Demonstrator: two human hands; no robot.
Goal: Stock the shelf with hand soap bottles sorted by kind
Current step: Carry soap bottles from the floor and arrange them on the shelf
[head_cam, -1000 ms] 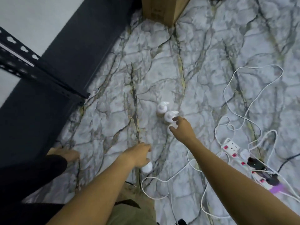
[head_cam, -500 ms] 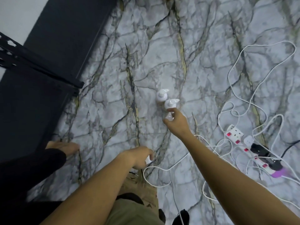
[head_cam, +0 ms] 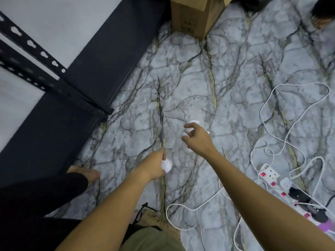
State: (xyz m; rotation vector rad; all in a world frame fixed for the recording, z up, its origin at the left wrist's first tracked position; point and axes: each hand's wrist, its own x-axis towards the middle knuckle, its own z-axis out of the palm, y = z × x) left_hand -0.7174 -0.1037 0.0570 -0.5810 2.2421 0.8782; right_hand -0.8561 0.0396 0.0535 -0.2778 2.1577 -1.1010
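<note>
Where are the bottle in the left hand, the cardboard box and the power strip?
bottle in the left hand point(head_cam: 166, 165): head view, on its rounded white body below the fingers.
cardboard box point(head_cam: 190, 17): head view, on its front brown face.
power strip point(head_cam: 270, 175): head view, on its white top beside the red switches.

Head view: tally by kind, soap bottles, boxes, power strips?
White soap bottles: 3 (one in the left hand, one under the right hand, one beyond it)
Cardboard box: 1
Power strip: 1
Total: 5

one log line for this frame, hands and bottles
left hand: holds white plastic soap bottle | right hand: fingers curled at white pump bottles on marble floor, grip unclear | shelf: not yet stocked
</note>
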